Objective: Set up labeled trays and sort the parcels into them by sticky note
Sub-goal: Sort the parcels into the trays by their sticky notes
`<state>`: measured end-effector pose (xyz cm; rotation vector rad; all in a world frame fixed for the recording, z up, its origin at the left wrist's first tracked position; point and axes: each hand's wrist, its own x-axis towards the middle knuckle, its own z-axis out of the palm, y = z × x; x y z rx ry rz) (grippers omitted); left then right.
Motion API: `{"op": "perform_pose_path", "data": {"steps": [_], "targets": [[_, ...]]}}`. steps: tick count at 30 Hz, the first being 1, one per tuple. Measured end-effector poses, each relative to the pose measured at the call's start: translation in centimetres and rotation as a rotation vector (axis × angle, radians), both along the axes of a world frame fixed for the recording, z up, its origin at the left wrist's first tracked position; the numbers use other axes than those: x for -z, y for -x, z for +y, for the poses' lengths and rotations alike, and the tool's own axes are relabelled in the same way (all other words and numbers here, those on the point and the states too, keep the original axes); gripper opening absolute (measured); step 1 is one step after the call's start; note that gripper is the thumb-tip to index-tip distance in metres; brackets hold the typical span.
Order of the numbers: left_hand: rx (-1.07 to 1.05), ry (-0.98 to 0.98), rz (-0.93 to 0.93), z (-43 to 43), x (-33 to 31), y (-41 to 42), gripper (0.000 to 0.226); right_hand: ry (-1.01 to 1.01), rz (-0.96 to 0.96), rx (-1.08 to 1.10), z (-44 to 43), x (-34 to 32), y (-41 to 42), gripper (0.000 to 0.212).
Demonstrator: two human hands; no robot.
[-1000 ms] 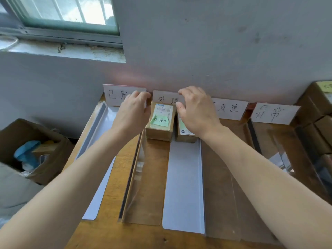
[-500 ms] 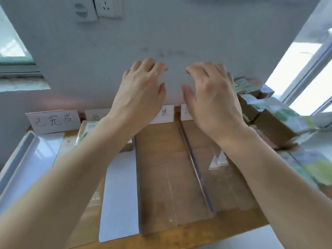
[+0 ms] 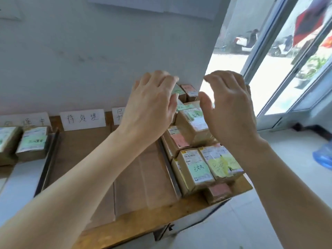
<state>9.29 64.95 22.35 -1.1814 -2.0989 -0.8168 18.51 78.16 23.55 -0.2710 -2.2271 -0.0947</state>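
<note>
Left hand (image 3: 150, 105) and right hand (image 3: 228, 105): fingers loosely spread, gripping nothing, side by side above the stacked parcels (image 3: 194, 169) at the bench (image 3: 136, 221) right edge. Two green-noted parcels (image 3: 32, 142) sit toward the back left. Label cards (image 3: 83, 119) stand along the back edge.

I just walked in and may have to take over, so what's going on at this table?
A person is sorting small cardboard parcels by their sticky notes. The left hand and the right hand hover open above the stack of unsorted parcels at the right end of the table, with no grip on any of them yet. Two parcels with green notes already sit at the far left, below the handwritten label cards along the wall.
</note>
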Motion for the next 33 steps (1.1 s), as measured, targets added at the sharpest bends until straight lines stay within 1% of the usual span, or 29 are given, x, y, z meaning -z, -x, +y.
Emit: {"op": "perform_pose_path", "data": {"steps": [4, 9, 13, 18, 23, 26, 30, 33], "targets": [[0.048, 0.003, -0.010, 3.5, 0.3, -0.2, 0.030, 0.028, -0.001, 0.072, 3.6, 0.2, -0.9, 0.029], [0.100, -0.006, -0.086, 7.5, 1.3, 0.9, 0.031, 0.028, -0.017, 0.133, 7.1, 0.9, -1.0, 0.028], [0.119, 0.026, -0.160, 9.9, 2.3, 2.0, 0.034, 0.056, -0.028, 0.162, 9.5, 1.6, -0.4, 0.027], [0.069, 0.058, -0.159, 12.0, 3.7, 3.6, 0.032, 0.101, -0.069, 0.140, 12.6, 2.8, 1.3, 0.026], [-0.019, 0.087, -0.268, 14.3, 6.1, 4.1, 0.035, 0.163, -0.157, 0.087, 16.7, 5.0, 3.1, 0.027], [-0.101, 0.098, -0.394, 16.5, 7.9, 3.7, 0.040, 0.210, -0.252, 0.025, 19.9, 6.2, 3.6, 0.030], [-0.201, 0.146, -0.660, 19.9, 10.3, 2.8, 0.050, 0.264, -0.359, -0.051, 24.6, 7.5, 4.0, 0.034], [-0.291, 0.201, -0.828, 22.0, 12.1, 2.4, 0.067, 0.299, -0.451, -0.095, 27.6, 8.9, 4.6, 0.035]]}}
